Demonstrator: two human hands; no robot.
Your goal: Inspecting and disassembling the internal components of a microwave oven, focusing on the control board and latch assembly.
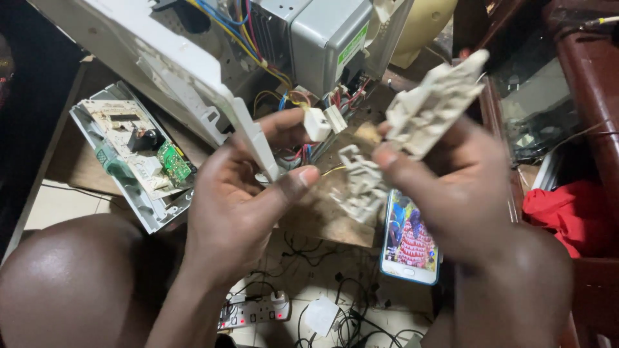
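Landmark: opened appliance chassis (322, 38) at top. Control panel board (138, 154) lies left below it; phone (411, 241) lies right below it. Power strip (253, 310) sits further below, left of phone, on floor.

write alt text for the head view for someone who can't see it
Right hand holds a white plastic bracket; left hand pinches a small white connector in front of an opened appliance with coloured wires. A circuit board, phone and power strip lie below.

Pale tiled floor (58, 203), perhaps dim.
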